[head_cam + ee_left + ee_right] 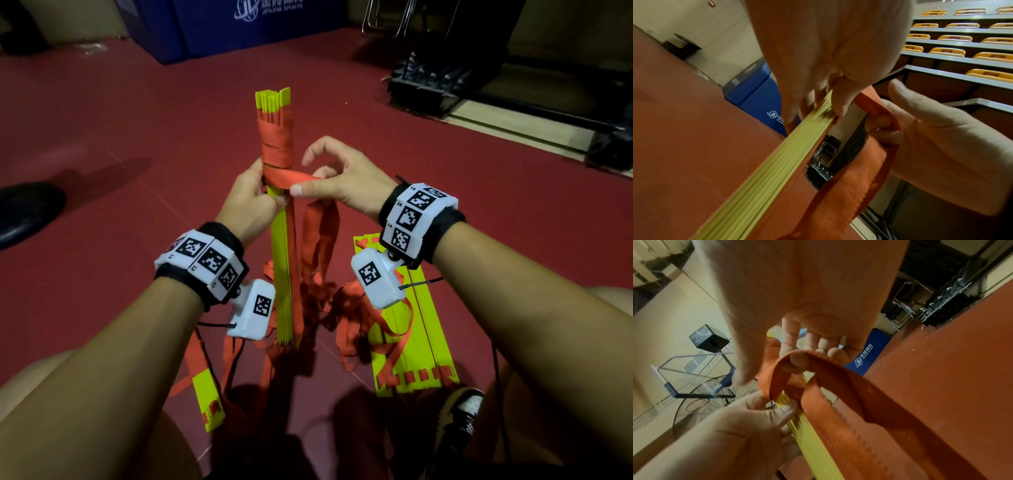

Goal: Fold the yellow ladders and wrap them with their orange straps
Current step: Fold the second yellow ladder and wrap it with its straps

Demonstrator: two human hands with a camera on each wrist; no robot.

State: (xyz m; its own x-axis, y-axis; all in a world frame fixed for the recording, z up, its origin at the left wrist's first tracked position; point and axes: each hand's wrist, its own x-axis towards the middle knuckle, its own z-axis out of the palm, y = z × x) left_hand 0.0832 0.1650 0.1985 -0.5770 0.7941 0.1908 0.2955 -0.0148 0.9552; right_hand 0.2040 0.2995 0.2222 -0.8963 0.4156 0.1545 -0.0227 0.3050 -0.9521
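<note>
Both hands met at the upright folded yellow ladder (284, 260) in the head view, the left hand (251, 202) gripping it below the wound orange strap (275, 144) (coils near its top), the left wrist view showed those fingers (836, 104) curled on the rungs, and the right wrist view showed the right hand (797, 305) hooking a strap loop.

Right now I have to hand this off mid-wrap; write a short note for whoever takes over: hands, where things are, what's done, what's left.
Left hand: grips the upright bundle of folded yellow plastic ladder slats just below the wrap.
Right hand: holds the loose orange fabric strap, looped over its fingers, pulling it across the bundle.
Done: the bundle's top section is bound in several orange turns.
Left: wind on the slack strap hanging down to the red floor, then secure its end. A second yellow ladder lies flat by the right arm, unwrapped; another yellow piece lies lower left.
</note>
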